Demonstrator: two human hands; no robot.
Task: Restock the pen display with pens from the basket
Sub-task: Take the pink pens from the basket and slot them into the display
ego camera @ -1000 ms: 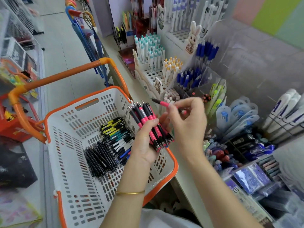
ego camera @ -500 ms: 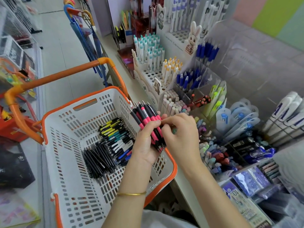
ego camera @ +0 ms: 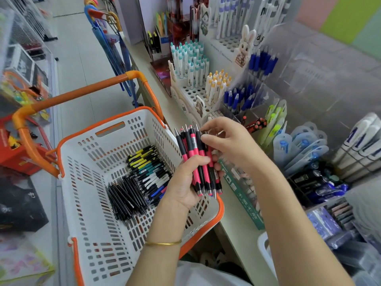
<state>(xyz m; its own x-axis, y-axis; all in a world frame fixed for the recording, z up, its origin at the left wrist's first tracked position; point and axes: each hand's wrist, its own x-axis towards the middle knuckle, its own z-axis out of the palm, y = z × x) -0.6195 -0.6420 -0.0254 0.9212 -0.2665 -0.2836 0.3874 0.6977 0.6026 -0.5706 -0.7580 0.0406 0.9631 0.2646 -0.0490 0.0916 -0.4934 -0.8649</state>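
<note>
My left hand [ego camera: 183, 184] grips a bundle of pink-and-black pens [ego camera: 192, 159] upright over the right rim of the white basket [ego camera: 86, 205] with orange trim. My right hand [ego camera: 228, 141] is at the bundle's top right, thumb and forefinger pinching the rightmost pen there. More pens [ego camera: 140, 178], black, yellow, teal, white and blue, lie in a heap on the basket floor. The pen display [ego camera: 191, 92] stands on the shelf beyond my hands. A clear compartment there holds a few red-and-black pens [ego camera: 256, 123].
An orange handle [ego camera: 82, 93] arches over the basket's far side. Clear bins of blue pens [ego camera: 239, 100], highlighters and correction tapes fill the shelf to the right. A green box [ego camera: 241, 195] lies along the shelf edge. The aisle floor runs along the left.
A second ago my right hand held a single pink pen out over the display. It came back without it and now pinches another pen at the bundle's top. The left hand has barely moved.
</note>
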